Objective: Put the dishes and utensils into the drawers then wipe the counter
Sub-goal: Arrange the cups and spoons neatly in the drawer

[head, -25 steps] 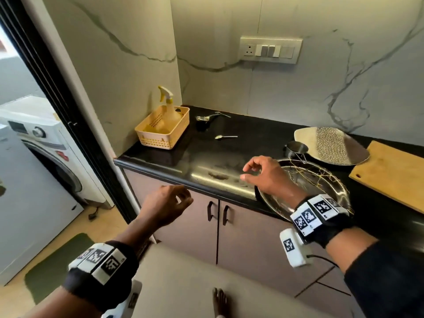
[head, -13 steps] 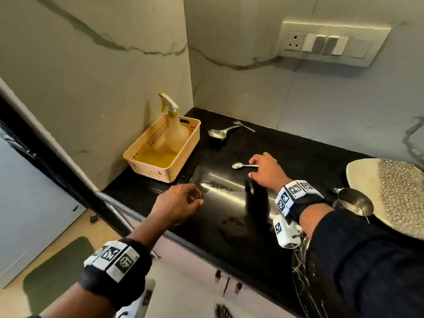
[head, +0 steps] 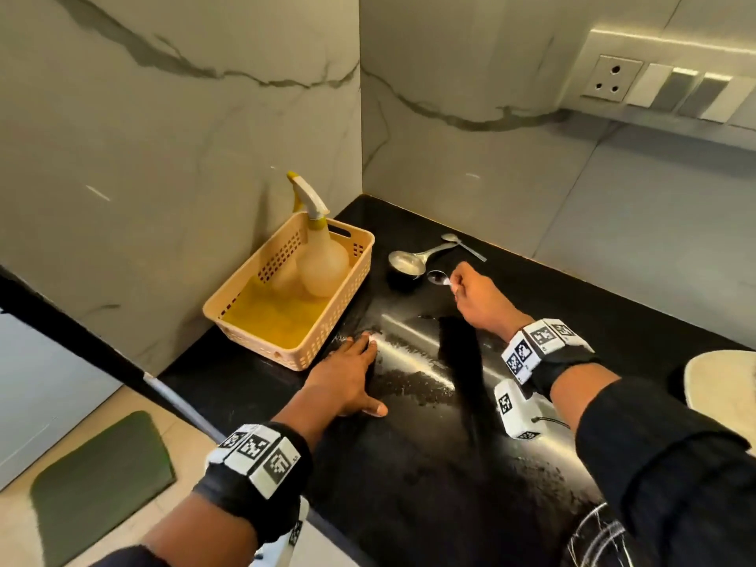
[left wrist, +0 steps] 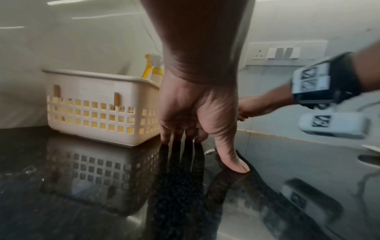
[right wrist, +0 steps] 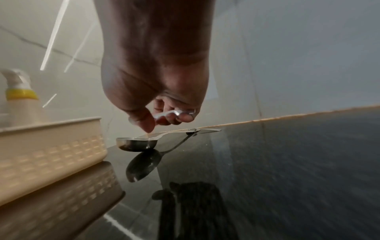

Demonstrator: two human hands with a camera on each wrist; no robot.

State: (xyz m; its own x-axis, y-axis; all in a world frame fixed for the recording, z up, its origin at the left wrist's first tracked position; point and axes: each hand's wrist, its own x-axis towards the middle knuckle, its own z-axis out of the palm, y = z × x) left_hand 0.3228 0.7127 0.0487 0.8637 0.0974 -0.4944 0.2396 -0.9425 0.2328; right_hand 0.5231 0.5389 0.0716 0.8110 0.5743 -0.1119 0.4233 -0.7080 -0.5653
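three spoons [head: 437, 277], one basket [head: 327, 333]

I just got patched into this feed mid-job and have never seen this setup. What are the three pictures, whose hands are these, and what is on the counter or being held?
No machine here: a person works bare-handed, wearing cameras. The head view looks down at both hands; each wrist view looks along one hand.

The left hand rests flat, fingers straight, on the black counter, holding nothing. The right hand pinches a small spoon by its handle, lifted off the counter.

Beyond it lie a steel ladle and another spoon. To the left stands a beige basket holding a spray bottle. A pale plate shows at the right edge.
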